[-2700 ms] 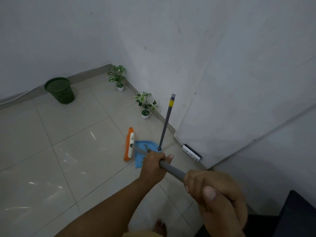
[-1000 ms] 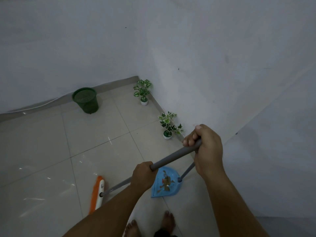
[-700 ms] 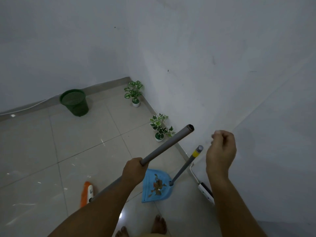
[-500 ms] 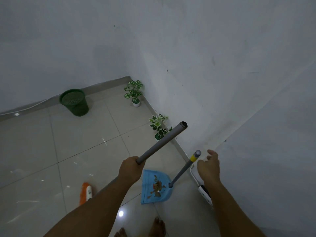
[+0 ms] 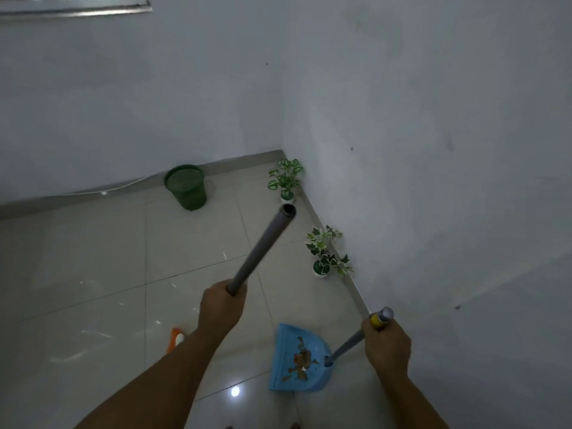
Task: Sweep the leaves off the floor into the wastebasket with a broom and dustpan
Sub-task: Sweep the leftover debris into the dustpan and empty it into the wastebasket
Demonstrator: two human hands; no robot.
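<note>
My left hand [image 5: 221, 308] grips the grey broom handle [image 5: 263, 247], whose open end points up toward the corner. The broom's orange and white head [image 5: 175, 339] shows on the floor behind my left forearm. My right hand [image 5: 387, 345] is closed around the grey dustpan handle [image 5: 345, 348], just below its yellow band. The blue dustpan [image 5: 297, 360] sits low on the tiles with brown leaves [image 5: 301, 357] lying in it. A green mesh wastebasket [image 5: 185, 187] stands by the far wall.
Two small potted plants stand along the right wall, one in the corner [image 5: 286, 181] and one nearer [image 5: 326, 253]. White walls close in on the far side and the right. Glossy floor tiles [image 5: 93, 274] stretch to the left.
My right hand let go of the broom handle, reached down and closed on the dustpan handle. My left hand kept the broom, and its handle now tilts more upright.
</note>
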